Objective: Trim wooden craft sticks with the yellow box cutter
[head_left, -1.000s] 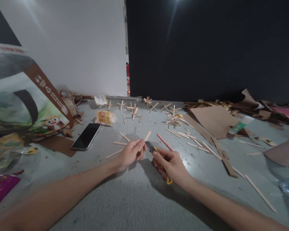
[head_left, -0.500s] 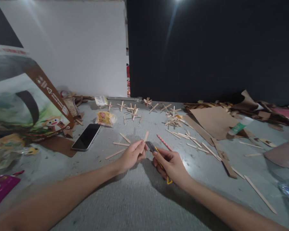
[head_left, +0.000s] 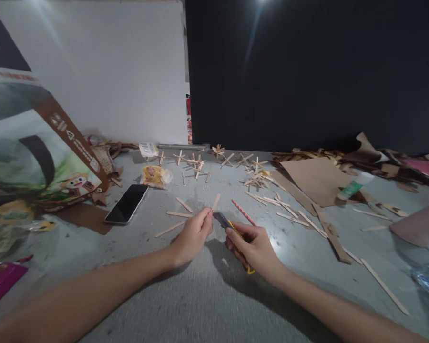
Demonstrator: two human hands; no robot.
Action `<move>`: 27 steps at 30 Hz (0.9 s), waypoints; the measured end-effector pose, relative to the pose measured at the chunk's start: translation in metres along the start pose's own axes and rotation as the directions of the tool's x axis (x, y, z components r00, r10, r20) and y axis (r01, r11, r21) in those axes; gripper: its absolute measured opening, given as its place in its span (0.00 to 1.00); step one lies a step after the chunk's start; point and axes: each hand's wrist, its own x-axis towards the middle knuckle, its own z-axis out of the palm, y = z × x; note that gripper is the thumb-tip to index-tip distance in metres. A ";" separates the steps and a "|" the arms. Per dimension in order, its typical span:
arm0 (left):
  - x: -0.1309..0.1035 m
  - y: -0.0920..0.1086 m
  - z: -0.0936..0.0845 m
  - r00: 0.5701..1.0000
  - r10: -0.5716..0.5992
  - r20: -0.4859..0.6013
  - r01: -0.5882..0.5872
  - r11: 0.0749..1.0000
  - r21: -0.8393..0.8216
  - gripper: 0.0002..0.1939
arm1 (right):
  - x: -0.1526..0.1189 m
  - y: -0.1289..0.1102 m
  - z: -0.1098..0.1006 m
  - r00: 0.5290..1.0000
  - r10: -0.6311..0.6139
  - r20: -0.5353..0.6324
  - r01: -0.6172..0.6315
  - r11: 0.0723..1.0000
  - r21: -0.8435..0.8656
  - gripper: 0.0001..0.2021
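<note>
Pinched in my left hand (head_left: 193, 234) is a wooden craft stick (head_left: 216, 202), its upper end sticking up past the fingertips. My right hand (head_left: 252, 245) is wrapped round a yellow and dark utility knife (head_left: 232, 227), whose tip points up and left close to the stick. Whether the blade touches the wood I cannot tell. Left of my left hand, several loose craft sticks (head_left: 178, 214) lie fanned on the grey table (head_left: 157, 305). Just beyond my right hand rests a red patterned pencil-like rod (head_left: 243, 212).
Crossed stick pieces (head_left: 199, 164) stand along the back, beside a yellow wrapped packet (head_left: 156, 176). A phone (head_left: 127, 204) and a large printed bag (head_left: 32, 143) are at left. Cardboard (head_left: 316, 181), a glue stick (head_left: 355, 186) and more loose sticks (head_left: 312, 224) lie at right.
My left hand has turned slightly, its fingers closing further over the stick's lower part. The knife stays in my right hand near the stick. The whole view has shifted a little.
</note>
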 end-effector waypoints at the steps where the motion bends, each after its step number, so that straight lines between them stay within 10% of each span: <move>1: 0.000 0.000 0.000 1.000 0.006 0.004 -0.006 1.000 0.009 0.20 | 0.000 0.000 0.000 1.000 0.002 0.000 -0.002 1.000 -0.003 0.27; 27: -0.003 0.005 0.000 1.000 0.010 0.023 -0.015 0.981 0.195 0.15 | -0.004 -0.008 0.003 0.999 -0.045 -0.014 0.044 0.998 -0.041 0.28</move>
